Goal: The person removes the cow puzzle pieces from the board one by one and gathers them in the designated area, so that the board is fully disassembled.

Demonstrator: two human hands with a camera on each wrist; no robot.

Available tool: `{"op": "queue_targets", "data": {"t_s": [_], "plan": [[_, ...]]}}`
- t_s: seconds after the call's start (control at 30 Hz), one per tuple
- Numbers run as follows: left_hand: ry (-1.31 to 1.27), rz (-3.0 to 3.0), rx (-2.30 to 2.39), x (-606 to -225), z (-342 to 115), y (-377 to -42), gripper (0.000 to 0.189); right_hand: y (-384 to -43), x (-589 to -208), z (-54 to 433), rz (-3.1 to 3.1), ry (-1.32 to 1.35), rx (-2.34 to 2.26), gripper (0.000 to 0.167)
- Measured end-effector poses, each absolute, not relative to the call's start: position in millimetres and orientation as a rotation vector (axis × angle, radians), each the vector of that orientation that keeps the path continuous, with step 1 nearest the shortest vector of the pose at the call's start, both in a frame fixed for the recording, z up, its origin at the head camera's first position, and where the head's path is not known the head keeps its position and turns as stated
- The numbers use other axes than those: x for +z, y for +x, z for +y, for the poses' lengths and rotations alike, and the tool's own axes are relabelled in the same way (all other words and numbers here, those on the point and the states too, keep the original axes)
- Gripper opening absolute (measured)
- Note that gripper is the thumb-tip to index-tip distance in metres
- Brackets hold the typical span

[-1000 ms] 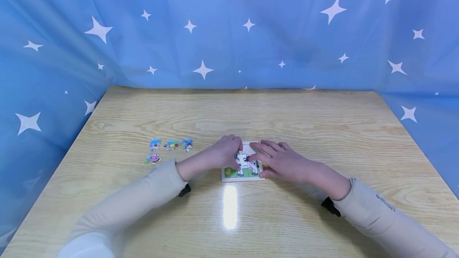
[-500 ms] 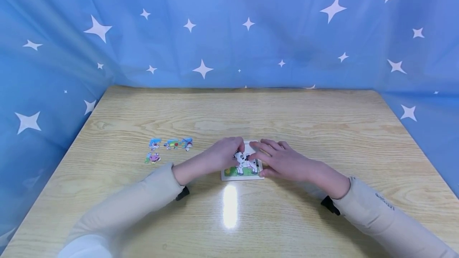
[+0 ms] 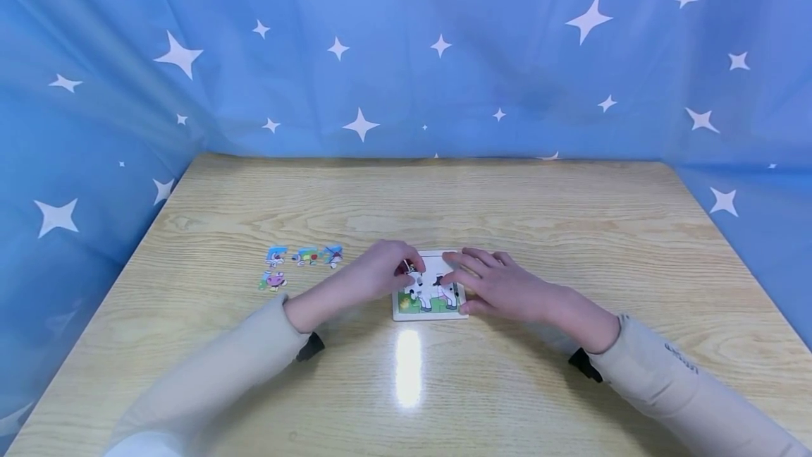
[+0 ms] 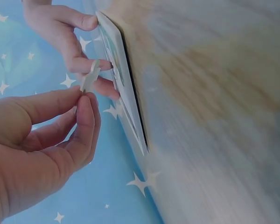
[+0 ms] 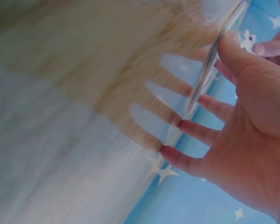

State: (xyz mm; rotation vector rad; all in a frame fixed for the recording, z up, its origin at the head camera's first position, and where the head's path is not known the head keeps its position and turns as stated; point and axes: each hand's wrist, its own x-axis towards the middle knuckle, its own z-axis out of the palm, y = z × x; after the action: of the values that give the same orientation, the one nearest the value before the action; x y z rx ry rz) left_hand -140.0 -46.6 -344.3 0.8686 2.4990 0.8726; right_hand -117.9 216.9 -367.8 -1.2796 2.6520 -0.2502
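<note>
A small jigsaw puzzle piece (image 4: 90, 79) is pinched between the thumb and fingertips of my left hand (image 3: 380, 270), seen edge-on in the left wrist view. It is held just above the left part of a white-rimmed puzzle board (image 3: 415, 317), apart from its surface. The board's lower part shows a black-and-white cow on green; its upper part is plain white. My right hand (image 3: 501, 285) rests at the board's right side with fingers spread and fairly straight. Its thumb touches the board's edge, and the index finger reaches onto the picture.
Several loose, colourful puzzle pieces (image 3: 307, 256) lie left of the board, with a pink-and-green piece (image 3: 274, 280) below the row. The wood-grain table (image 3: 539, 210) ends at a blue star-patterned cloth (image 3: 406, 55) behind and at the sides.
My left hand has moved slightly left, away from the middle of the board, with the piece lifted and tilted. More of the cow picture now shows. The right hand has stayed in place.
</note>
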Motion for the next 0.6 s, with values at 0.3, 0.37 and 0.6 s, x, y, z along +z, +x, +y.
{"op": "queue_targets", "data": {"t_s": [0.3, 0.37, 0.6], "plan": [[0.89, 2.486, 0.919, -339.8, -64.1, -139.2, 0.015, -117.6, -367.9, 217.0, 2.666, -1.276, -0.222, 0.043], [0.888, 2.474, 0.929, -339.8, -66.9, -139.9, 0.016, -117.6, -367.9, 217.1, 2.668, -1.277, -0.22, 0.043], [0.855, 2.434, 0.993, -343.0, -77.3, -142.3, 0.015, -117.5, -369.1, 217.3, 2.661, -1.288, -0.24, 0.042]]}}
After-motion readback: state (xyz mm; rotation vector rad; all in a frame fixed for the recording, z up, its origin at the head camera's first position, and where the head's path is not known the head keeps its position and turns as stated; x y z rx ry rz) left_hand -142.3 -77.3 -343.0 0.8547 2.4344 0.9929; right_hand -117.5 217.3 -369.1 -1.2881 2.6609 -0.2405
